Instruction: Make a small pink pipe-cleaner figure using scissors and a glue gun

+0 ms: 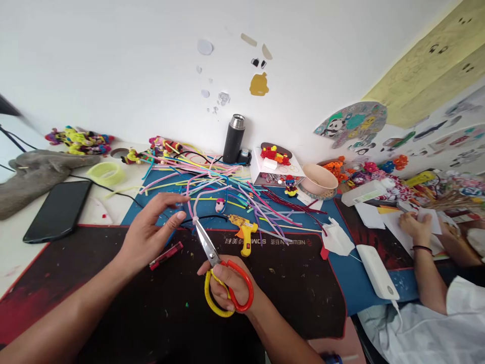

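Scissors: left of the glue gun, tips at a pale pink stem. Right hand: nearside of the gun, fingers wrapped round the handles, apparently for leverage; forearm slanting up. Left hand: left of the gun, thumb and forefinger parted, seemingly for access to the stem; contact unclear.

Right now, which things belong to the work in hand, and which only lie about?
In the work:
red-and-yellow scissors, in the right hand
pink pipe cleaner, at the blade tips
yellow glue gun, probably

Lying about, apparently:
smartphone
black thermos flask
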Action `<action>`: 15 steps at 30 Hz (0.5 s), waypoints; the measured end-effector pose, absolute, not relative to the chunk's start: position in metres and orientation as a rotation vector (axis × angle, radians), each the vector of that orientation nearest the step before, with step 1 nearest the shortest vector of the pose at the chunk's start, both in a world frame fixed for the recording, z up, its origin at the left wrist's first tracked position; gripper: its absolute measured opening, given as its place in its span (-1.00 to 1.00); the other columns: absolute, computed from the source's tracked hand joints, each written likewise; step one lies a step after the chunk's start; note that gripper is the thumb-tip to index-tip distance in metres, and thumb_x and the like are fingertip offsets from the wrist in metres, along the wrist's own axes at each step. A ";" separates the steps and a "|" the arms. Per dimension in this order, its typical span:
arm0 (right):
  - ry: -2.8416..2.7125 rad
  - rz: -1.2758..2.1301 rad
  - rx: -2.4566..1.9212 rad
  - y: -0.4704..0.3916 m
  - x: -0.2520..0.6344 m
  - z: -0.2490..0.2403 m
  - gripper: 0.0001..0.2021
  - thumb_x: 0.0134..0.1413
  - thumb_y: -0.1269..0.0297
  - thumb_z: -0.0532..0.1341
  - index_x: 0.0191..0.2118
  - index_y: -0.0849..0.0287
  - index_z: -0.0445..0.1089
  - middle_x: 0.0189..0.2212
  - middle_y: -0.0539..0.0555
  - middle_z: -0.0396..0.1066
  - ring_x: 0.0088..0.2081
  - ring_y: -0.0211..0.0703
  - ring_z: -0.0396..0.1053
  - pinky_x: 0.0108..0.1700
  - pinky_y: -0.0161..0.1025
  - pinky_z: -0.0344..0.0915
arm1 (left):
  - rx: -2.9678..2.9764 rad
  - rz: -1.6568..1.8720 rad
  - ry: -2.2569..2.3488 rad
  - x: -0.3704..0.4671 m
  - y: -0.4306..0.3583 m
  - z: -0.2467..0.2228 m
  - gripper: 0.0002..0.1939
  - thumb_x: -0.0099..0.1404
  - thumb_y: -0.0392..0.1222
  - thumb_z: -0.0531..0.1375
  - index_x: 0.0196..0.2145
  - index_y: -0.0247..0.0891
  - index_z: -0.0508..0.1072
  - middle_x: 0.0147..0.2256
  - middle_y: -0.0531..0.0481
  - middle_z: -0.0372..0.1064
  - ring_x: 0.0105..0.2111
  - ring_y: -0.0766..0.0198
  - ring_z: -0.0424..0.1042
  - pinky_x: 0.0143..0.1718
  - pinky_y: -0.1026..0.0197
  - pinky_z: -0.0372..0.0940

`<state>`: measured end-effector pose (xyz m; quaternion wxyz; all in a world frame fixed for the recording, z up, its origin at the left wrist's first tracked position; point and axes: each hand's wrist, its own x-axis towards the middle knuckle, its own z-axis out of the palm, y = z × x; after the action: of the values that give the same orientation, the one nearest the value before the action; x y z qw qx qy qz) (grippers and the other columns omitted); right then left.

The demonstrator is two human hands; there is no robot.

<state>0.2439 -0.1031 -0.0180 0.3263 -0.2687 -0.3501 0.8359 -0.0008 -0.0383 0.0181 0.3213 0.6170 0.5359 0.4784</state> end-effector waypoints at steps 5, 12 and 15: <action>-0.908 2.193 -0.701 -0.103 0.242 -0.016 -0.43 0.27 -0.18 0.45 -0.03 0.35 0.56 -0.70 -0.22 0.22 -0.80 -0.42 0.05 -0.72 -0.41 -0.05 | 1.751 0.975 1.215 -0.010 -0.024 0.037 -0.51 0.43 0.26 0.29 0.14 -0.06 0.66 0.10 -0.19 0.65 0.19 -0.22 0.48 0.21 -0.04 0.39; -0.910 2.131 -0.696 -0.100 0.247 -0.010 -0.49 0.32 -0.15 0.42 -0.05 0.32 0.57 -0.69 -0.22 0.21 -0.79 -0.44 0.03 -0.72 -0.42 -0.03 | 1.924 0.861 1.228 -0.022 -0.009 0.048 -0.61 0.39 0.30 0.32 -0.16 -0.03 0.74 -0.14 -0.14 0.70 -0.13 -0.09 0.61 -0.06 0.10 0.43; -0.879 2.086 -0.752 -0.100 0.244 -0.013 -0.50 0.34 -0.13 0.40 -0.04 0.32 0.56 -0.69 -0.22 0.19 -0.79 -0.44 0.01 -0.72 -0.42 -0.06 | 1.978 0.822 1.280 -0.021 -0.013 0.052 -0.60 0.43 0.30 0.28 -0.20 -0.02 0.74 -0.22 -0.12 0.70 -0.25 -0.04 0.61 -0.21 0.14 0.39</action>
<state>0.2445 -0.1000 -0.0132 0.3694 -0.2929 -0.3426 0.8127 -0.0208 -0.0126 0.0524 0.3174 0.7516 0.4865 0.3124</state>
